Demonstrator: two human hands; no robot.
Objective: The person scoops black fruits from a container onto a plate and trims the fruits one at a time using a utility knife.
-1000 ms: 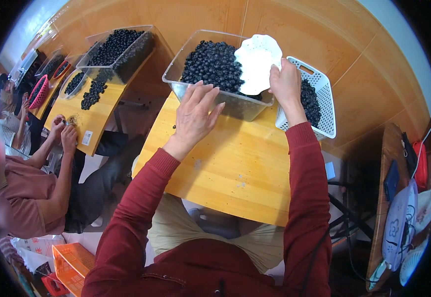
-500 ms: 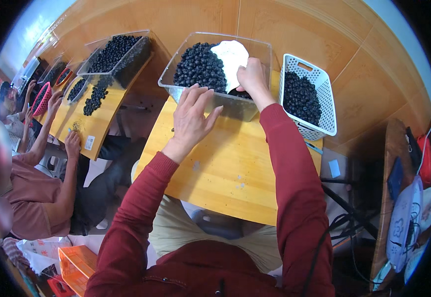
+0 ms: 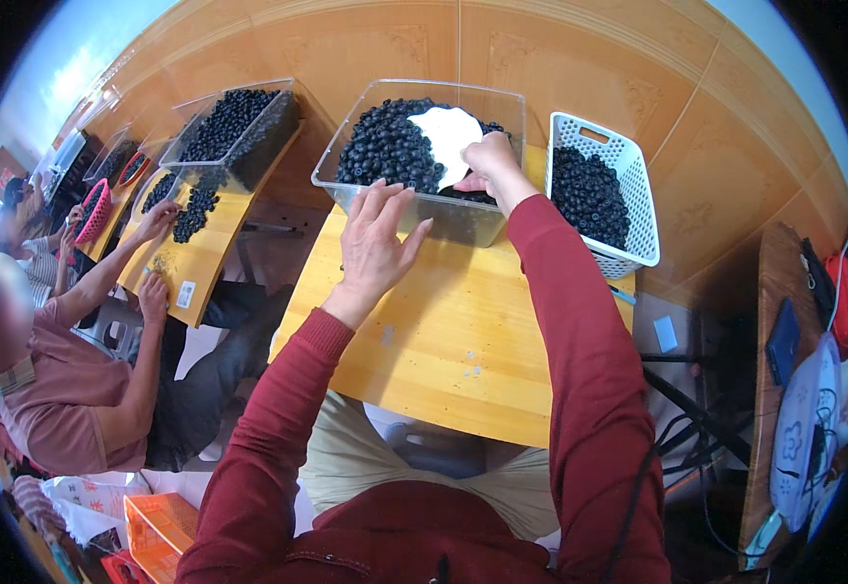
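A clear plastic bin [image 3: 497, 90] stands at the far side of my wooden table, heaped with dark round bead-like pieces [image 3: 385, 146]. Inside it, a white flat piece with a rounded outline [image 3: 443, 128] lies over the dark pieces. My right hand [image 3: 494, 167] is closed on its near right edge, low in the bin. My left hand [image 3: 375, 238] is at the bin's front rim, holding nothing, its fingers stretched out and thumb apart. To the right of the bin stands a white perforated basket [image 3: 646, 219], partly filled with similar dark pieces [image 3: 587, 195].
My table [image 3: 424, 360] has small scraps on it and a pen [image 3: 622, 295] at its right edge. At the left, a co-worker [image 3: 93, 389] sits at another table [image 3: 205, 277] with dark pieces and clear bins [image 3: 283, 92]. An orange crate [image 3: 161, 530] sits lower left.
The white piece has shifted slightly down and left in the picture, with my right hand still on it. The co-worker's far hand has come down to the dark pieces on the other table.
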